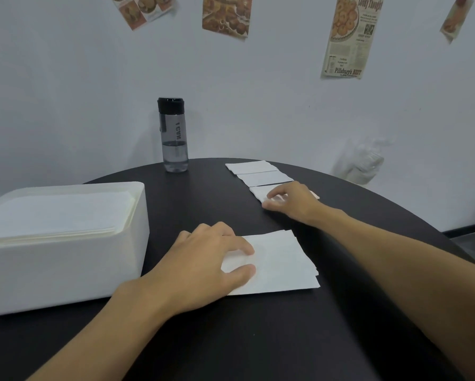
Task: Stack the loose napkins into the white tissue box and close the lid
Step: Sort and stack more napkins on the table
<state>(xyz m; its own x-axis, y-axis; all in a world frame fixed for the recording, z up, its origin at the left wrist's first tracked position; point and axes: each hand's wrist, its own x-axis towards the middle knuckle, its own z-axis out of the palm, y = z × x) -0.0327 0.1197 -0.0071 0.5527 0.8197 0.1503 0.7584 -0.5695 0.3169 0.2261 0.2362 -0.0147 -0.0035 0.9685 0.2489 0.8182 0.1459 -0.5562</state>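
The white tissue box (pixel 65 259) stands open at the left of the black round table (pixel 258 339), with a stack of napkins showing at its top. A small pile of white napkins (pixel 283 265) lies in the middle; my left hand (pixel 203 262) rests on its left part, fingers and thumb pressing it down. Farther right, three napkins lie in a row: the far one (pixel 251 166), the middle one (pixel 266 178) and the near one (pixel 261 192). My right hand (pixel 288 200) touches the near one with bent fingers. No lid can be made out.
A clear water bottle with a black cap (pixel 174 136) stands at the back of the table, near the wall. A crumpled clear plastic bag (pixel 363 163) sits beyond the table's right rim. Paper posters hang on the wall.
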